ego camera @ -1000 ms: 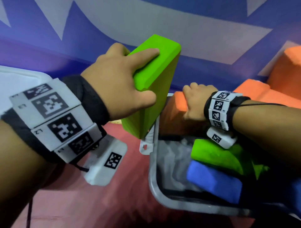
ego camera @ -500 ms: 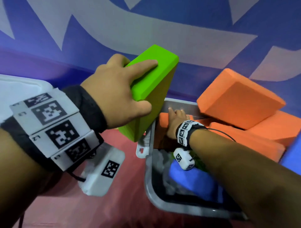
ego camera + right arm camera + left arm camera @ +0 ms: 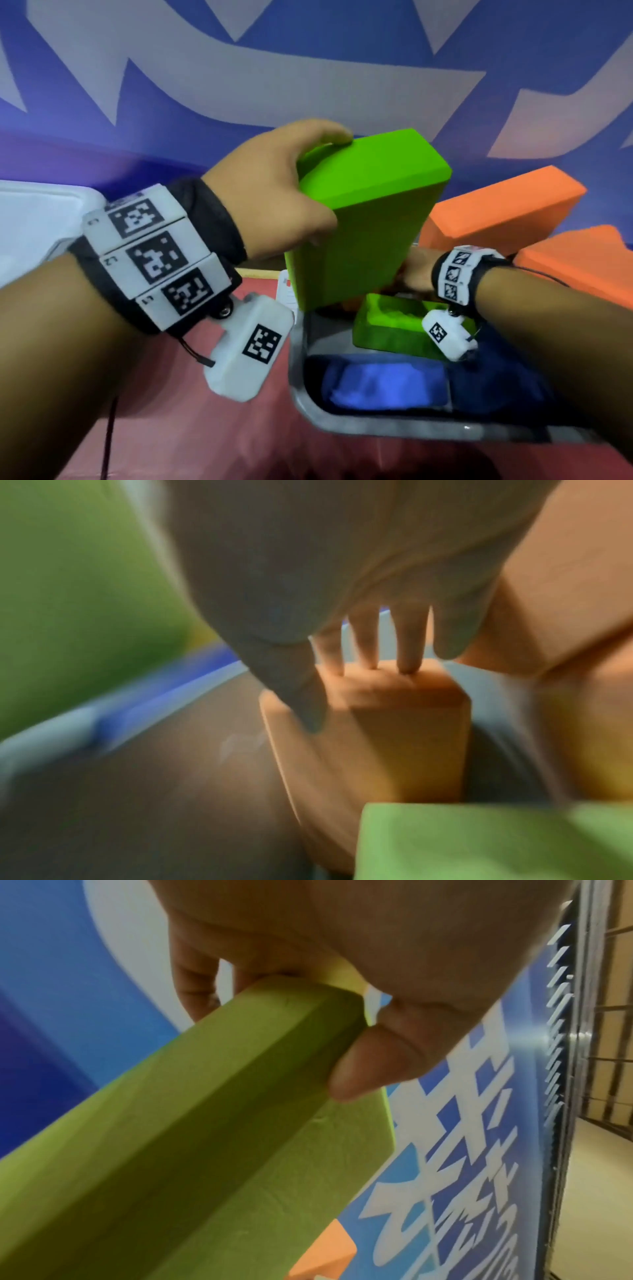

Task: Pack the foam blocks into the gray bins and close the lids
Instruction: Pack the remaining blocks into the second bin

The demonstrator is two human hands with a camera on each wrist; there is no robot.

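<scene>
My left hand [image 3: 294, 192] grips a green foam block [image 3: 370, 212] by its upper end and holds it tilted over the far left corner of the gray bin [image 3: 301, 394]. In the left wrist view the thumb [image 3: 363, 1069] presses one face of this green block [image 3: 205, 1150] and the fingers wrap the other. My right hand [image 3: 414, 274] reaches into the bin behind it, mostly hidden. In the blurred right wrist view this hand [image 3: 329, 674] holds the top of an orange block [image 3: 394, 750] standing on end inside the bin.
A second green block [image 3: 387, 325] and a blue block [image 3: 383, 383] lie in the bin. Two orange blocks [image 3: 503, 212] [image 3: 582, 260] sit behind it to the right. A white container [image 3: 34, 219] stands at far left on the red surface [image 3: 205, 428]. A blue-and-white wall [image 3: 308, 68] is close behind.
My left hand has carried the green block to the right, over the bin. My right hand has pushed the orange block down into the bin and now sits behind the green block.
</scene>
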